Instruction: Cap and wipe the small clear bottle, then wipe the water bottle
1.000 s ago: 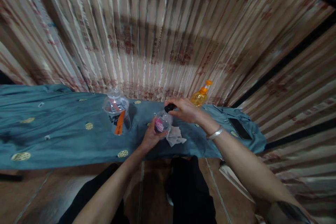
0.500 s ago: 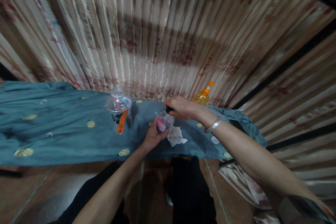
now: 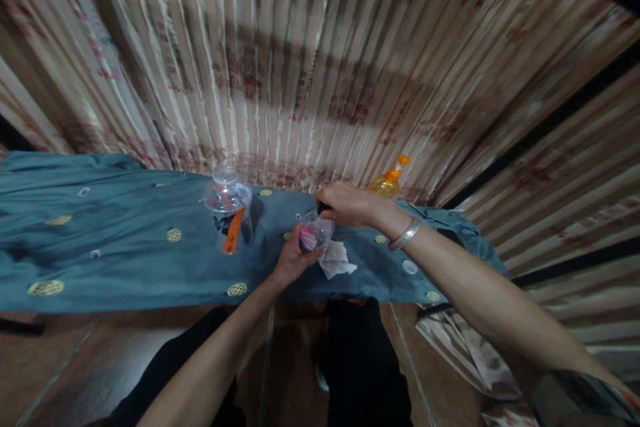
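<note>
1. Across the middle of a long table spread with a blue-green cloth (image 3: 135, 233), a person holds a small clear bottle (image 3: 323, 230) between both hands, tilted a little, its mouth toward the curtain. I cannot tell whether its base touches the cloth.
2. The left hand (image 3: 293, 258) is wrapped about the lower part of the bottle, thumb on the near side, next to a pink patch (image 3: 307, 237).
3. The right hand (image 3: 345, 204) comes over from above, fingers curled narrowly around a black top (image 3: 324, 208) at the bottle's mouth. A silvery bracelet (image 3: 406, 234) circles that wrist.
4. Just beside the bottle, on its near right side, a crumpled white tissue (image 3: 337, 260) lies on the cloth.
5. Well apart to the left, a clear plastic cup (image 3: 220, 199) stands upright with a domed lid (image 3: 225, 175) and an orange strip (image 3: 233, 231) down its side.
6. Behind the right hand stands a yellow bottle (image 3: 384, 186) with an orange pump (image 3: 400, 164), partly hidden by that hand.
7. Beyond the table hangs a pleated, striped curtain (image 3: 280, 80) with reddish patterns.
</note>
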The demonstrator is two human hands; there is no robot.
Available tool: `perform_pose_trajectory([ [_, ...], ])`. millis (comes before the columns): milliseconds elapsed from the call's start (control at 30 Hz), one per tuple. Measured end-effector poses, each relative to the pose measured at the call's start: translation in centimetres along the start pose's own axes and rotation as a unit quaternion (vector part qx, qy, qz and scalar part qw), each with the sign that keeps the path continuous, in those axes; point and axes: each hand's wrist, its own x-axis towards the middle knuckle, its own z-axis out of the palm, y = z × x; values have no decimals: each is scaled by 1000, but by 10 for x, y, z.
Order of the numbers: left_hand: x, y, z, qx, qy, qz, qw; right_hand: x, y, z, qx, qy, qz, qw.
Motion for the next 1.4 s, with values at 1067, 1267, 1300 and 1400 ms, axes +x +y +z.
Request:
perform_pose_trajectory([
  [1067, 0, -4, 1, -30, 0, -2, 1000, 0, -9, 4, -54, 27, 9, 998],
  [1267, 1, -5, 2, -33, 3, -1, 999, -1, -2, 6, -17, 16, -26, 999],
  [1300, 1, -5, 2, -32, 4, -1, 999, -1, -3, 7, -27, 22, -22, 999],
  [1400, 1, -4, 2, -32, 3, 4, 999, -1, -6, 8, -58, 46, -4, 997],
])
